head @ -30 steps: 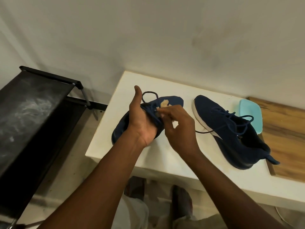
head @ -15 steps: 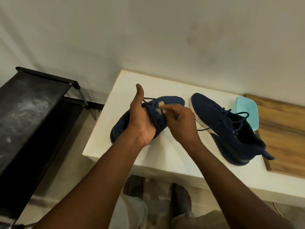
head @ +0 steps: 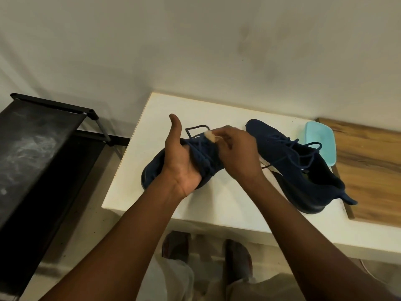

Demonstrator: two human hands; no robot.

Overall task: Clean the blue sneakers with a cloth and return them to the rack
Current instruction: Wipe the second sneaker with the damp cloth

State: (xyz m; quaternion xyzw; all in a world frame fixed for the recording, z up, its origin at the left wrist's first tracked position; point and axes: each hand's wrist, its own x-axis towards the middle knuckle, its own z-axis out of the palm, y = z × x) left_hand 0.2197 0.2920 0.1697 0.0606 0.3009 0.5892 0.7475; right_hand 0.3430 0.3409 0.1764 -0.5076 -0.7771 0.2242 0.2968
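Note:
One dark blue sneaker (head: 153, 170) is lifted over the left part of the white table (head: 217, 198). My left hand (head: 180, 161) grips it around the middle, thumb pointing up. My right hand (head: 236, 153) pinches a small pale cloth (head: 210, 135) against the laces near the sneaker's top. The second blue sneaker (head: 299, 168) lies on the table to the right, laces loose, heel toward me. The black shoe rack (head: 43, 148) stands on the floor at the left.
A light blue dish (head: 321, 144) lies behind the second sneaker, partly on a wooden board (head: 368, 170) at the right. The wall runs close behind the table. My feet show below the table's front edge.
My right hand has shifted the cloth up and slightly left along the laces, and the cloth now shows above the shoe. The left hand keeps its hold.

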